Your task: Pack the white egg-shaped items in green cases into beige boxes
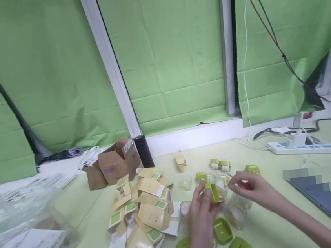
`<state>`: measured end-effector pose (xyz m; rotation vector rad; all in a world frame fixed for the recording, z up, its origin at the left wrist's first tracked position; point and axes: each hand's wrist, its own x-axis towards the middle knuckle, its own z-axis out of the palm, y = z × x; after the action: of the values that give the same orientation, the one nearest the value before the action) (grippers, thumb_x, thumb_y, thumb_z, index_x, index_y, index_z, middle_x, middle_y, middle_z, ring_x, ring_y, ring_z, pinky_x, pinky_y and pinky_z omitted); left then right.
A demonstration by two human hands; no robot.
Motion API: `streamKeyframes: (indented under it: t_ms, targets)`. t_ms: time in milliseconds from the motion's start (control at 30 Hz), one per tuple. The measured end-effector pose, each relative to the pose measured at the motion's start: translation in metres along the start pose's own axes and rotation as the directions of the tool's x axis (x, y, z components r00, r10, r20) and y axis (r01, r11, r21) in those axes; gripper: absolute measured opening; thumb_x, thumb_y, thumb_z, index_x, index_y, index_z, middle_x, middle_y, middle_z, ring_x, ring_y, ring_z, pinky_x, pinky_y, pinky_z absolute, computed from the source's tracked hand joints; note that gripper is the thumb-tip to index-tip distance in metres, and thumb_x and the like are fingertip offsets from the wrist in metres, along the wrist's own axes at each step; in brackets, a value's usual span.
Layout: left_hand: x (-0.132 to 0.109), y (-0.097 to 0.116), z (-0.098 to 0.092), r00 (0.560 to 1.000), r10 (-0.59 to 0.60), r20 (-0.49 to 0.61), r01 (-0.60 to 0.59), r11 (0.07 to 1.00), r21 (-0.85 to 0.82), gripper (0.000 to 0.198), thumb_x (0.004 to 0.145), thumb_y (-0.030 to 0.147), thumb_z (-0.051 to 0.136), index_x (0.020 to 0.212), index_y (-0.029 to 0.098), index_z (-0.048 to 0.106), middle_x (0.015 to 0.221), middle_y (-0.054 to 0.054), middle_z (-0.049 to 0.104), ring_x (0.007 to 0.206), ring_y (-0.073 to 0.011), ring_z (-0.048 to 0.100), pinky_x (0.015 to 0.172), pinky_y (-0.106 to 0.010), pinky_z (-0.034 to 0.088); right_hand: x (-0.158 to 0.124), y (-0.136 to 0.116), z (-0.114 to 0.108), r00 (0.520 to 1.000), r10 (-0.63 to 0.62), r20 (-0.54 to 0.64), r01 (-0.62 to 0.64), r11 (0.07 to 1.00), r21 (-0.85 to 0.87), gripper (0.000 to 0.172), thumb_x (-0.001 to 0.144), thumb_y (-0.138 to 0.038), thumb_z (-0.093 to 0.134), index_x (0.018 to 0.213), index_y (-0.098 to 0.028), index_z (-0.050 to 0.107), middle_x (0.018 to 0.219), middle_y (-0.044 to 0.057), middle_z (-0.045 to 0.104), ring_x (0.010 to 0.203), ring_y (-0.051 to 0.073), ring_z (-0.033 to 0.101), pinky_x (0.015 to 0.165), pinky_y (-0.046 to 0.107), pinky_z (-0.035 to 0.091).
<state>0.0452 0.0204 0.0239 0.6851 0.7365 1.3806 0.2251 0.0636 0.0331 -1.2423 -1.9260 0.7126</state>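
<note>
My left hand is closed around a small green square plastic case, its hollow side tilted to the right. Just right of it, my right hand pinches a thin tool with a red part showing in the palm; its exact kind is hard to make out. Around both hands lie several loose green caps, among them an upturned one and one with a slot. Clear plastic cups, some with white pieces inside, stand between and beside the hands.
Opened small cardboard boxes are heaped left of my hands. Behind them are a brown carton and a black cylinder. A power strip with cables lies back right, a tablet-like device at right, a plastic bag at left.
</note>
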Motion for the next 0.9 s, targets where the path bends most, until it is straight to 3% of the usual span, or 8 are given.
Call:
streamKeyframes:
  t_ms: [100, 200, 400, 567, 767, 900]
  targets:
    - [0.004, -0.011, -0.001, 0.998, 0.059, 0.032, -0.061, 0.996, 0.06, 0.066, 0.062, 0.031, 0.077, 0.121, 0.018, 0.05, 0.102, -0.012, 0.066, 0.093, -0.0259, 0.063, 0.082, -0.037, 0.048, -0.006, -0.012, 0.024, 0.999, -0.017, -0.033, 0.02, 0.993, 0.116, 0.027, 0.075, -0.04, 0.057, 0.061, -0.018, 0.064, 0.058, -0.001, 0.054, 0.053, 0.013, 0.044, 0.05, 0.025, 0.036]
    - [0.009, -0.023, -0.004, 0.986, 0.103, 0.13, -0.115, 0.99, 0.086, 0.057, 0.059, 0.027, 0.079, 0.11, 0.016, 0.057, 0.104, -0.012, 0.066, 0.097, -0.024, 0.062, 0.085, -0.034, 0.047, -0.012, -0.014, 0.039, 0.998, 0.005, -0.059, 0.007, 0.98, 0.198, 0.032, 0.073, -0.035, 0.057, 0.046, -0.018, 0.051, 0.05, -0.004, 0.04, 0.051, 0.011, 0.037, 0.049, 0.024, 0.031]
    - [0.011, -0.027, -0.01, 0.979, 0.079, 0.191, -0.106, 0.985, 0.139, 0.058, 0.054, 0.024, 0.082, 0.106, 0.02, 0.057, 0.091, -0.006, 0.067, 0.081, -0.0199, 0.065, 0.073, -0.029, 0.049, -0.016, -0.008, 0.038, 0.995, 0.098, 0.031, -0.103, 0.928, 0.358, 0.019, 0.067, -0.031, 0.06, 0.056, -0.017, 0.054, 0.05, -0.008, 0.029, 0.05, 0.009, 0.028, 0.047, 0.022, 0.024]
    - [0.005, -0.015, -0.003, 0.977, 0.012, 0.215, -0.057, 0.977, 0.204, 0.047, 0.054, 0.023, 0.082, 0.096, 0.016, 0.062, 0.098, -0.01, 0.066, 0.087, -0.0202, 0.062, 0.074, -0.028, 0.048, -0.015, -0.001, 0.038, 0.997, 0.073, 0.003, -0.067, 0.907, 0.415, 0.019, 0.062, -0.021, 0.06, 0.054, -0.019, 0.042, 0.052, -0.01, 0.023, 0.049, 0.007, 0.023, 0.046, 0.02, 0.021]
    - [-0.005, -0.01, 0.014, 0.986, -0.07, 0.151, 0.052, 0.992, 0.119, 0.05, 0.062, 0.034, 0.076, 0.105, 0.014, 0.06, 0.106, -0.014, 0.063, 0.09, -0.0247, 0.062, 0.07, -0.032, 0.051, -0.018, -0.005, 0.036, 0.996, 0.066, -0.066, -0.034, 0.918, 0.395, 0.011, 0.065, -0.022, 0.057, 0.059, -0.018, 0.049, 0.053, -0.009, 0.022, 0.05, 0.008, 0.025, 0.046, 0.02, 0.024]
    - [-0.004, 0.004, 0.011, 0.997, 0.026, 0.078, -0.041, 0.977, 0.208, 0.043, 0.072, 0.041, 0.066, 0.105, 0.015, 0.059, 0.105, -0.012, 0.062, 0.082, -0.0201, 0.063, 0.074, -0.031, 0.049, -0.011, 0.007, 0.006, 0.98, 0.07, -0.187, -0.053, 0.994, 0.095, 0.016, 0.077, -0.03, 0.045, 0.075, -0.018, 0.055, 0.054, -0.007, 0.028, 0.049, 0.01, 0.031, 0.047, 0.022, 0.029]
